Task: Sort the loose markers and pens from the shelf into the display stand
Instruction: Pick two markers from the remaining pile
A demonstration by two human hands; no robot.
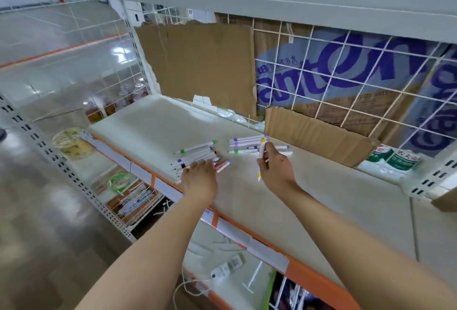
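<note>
Two bunches of white markers with coloured bands lie on the cream shelf (158,124). The left bunch (197,152) sits near the shelf's front edge, and my left hand (199,177) rests on its near end with fingers spread over the barrels. The right bunch (247,145) lies further back. My right hand (273,163) pinches a white marker with yellow bands (261,154), held almost upright just in front of that bunch. No display stand is in view.
A torn cardboard flap (314,134) lies on the shelf behind the right bunch. Cardboard sheets and a wire grid (346,70) back the shelf. Green-labelled packs (393,159) sit at the right. An orange shelf edge (306,270) runs along the front; lower shelves hold clutter.
</note>
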